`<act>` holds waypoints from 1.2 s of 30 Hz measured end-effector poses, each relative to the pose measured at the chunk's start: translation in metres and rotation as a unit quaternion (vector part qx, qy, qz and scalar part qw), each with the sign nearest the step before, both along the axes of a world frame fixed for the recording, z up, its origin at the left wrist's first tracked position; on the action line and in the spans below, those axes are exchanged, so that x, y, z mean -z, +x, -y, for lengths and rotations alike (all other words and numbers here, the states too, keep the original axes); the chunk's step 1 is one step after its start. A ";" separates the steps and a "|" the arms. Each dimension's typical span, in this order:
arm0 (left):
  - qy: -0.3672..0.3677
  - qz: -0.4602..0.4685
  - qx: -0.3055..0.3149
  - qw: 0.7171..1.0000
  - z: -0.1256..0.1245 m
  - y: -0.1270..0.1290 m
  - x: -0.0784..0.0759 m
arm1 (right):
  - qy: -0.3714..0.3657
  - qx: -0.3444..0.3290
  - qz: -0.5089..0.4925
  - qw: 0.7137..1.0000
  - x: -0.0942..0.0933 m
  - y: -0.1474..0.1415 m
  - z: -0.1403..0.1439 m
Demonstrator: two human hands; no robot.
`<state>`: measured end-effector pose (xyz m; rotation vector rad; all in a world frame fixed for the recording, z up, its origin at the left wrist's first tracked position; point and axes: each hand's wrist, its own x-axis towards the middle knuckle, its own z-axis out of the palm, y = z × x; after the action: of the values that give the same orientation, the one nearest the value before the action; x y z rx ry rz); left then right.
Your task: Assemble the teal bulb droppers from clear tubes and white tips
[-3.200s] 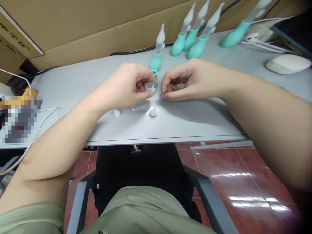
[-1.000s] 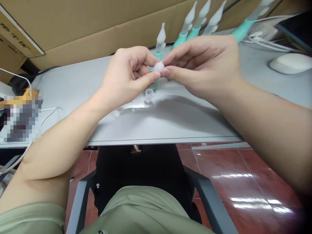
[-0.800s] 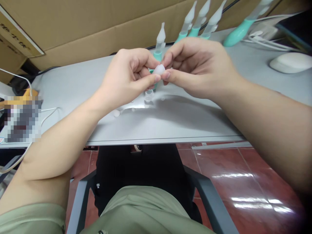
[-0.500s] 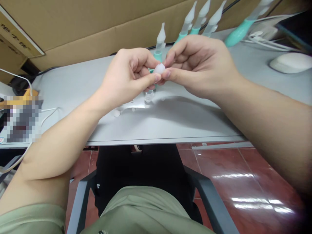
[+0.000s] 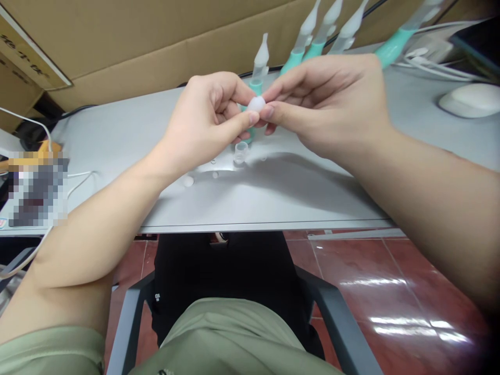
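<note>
A small white rounded piece [image 5: 256, 103], rubbery in look, is held over the table between both hands. My left hand [image 5: 214, 109] is closed, its thumb and forefinger pinching the piece from the left. On the other side, my right hand [image 5: 332, 101] pinches it with thumb and fingertips. Just below my fingers, a short clear plastic cup-like part [image 5: 241, 152] stands on the table. A nasal aspirator [image 5: 261, 56] with a teal bulb and a pointed white tip stands behind my hands, partly hidden by them.
More teal nasal aspirators [image 5: 308, 23] stand at the back right. Small white discs [image 5: 189, 181] and rings lie on the grey table [image 5: 117, 125]. A white mouse [image 5: 471, 100] and cables are at the right. A cardboard wall [image 5: 156, 47] closes off the back.
My right hand has shifted slightly right, its fingers moving a little on the white piece. Both hands still pinch it. The view has drifted slightly.
</note>
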<state>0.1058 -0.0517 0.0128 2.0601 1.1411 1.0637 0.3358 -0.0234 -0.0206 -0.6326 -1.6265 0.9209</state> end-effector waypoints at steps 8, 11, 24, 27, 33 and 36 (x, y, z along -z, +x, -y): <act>-0.004 -0.006 0.005 1.000 0.005 0.003 -0.005 | 0.026 -0.135 0.032 0.990 0.009 0.006 -0.014; -0.011 0.001 0.018 1.000 0.004 0.004 -0.003 | 0.013 -0.152 0.044 0.987 0.010 0.008 -0.017; 0.018 0.034 0.073 0.997 -0.012 -0.001 0.017 | -0.066 -0.141 0.012 0.988 -0.002 0.012 -0.014; 0.030 0.029 0.071 0.997 -0.013 -0.002 0.020 | -0.085 -0.122 0.010 0.989 -0.004 0.011 -0.013; 0.120 -0.014 0.075 0.990 -0.018 -0.011 0.025 | -0.098 -0.107 0.014 0.989 -0.009 0.017 -0.011; 0.260 0.014 0.086 0.962 -0.022 -0.020 0.022 | -0.090 -0.090 0.068 0.990 -0.014 0.027 -0.010</act>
<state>0.0860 -0.0300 -0.0095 2.4737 0.6940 1.4086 0.3627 -0.0130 -0.0063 -0.6928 -1.7560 1.1883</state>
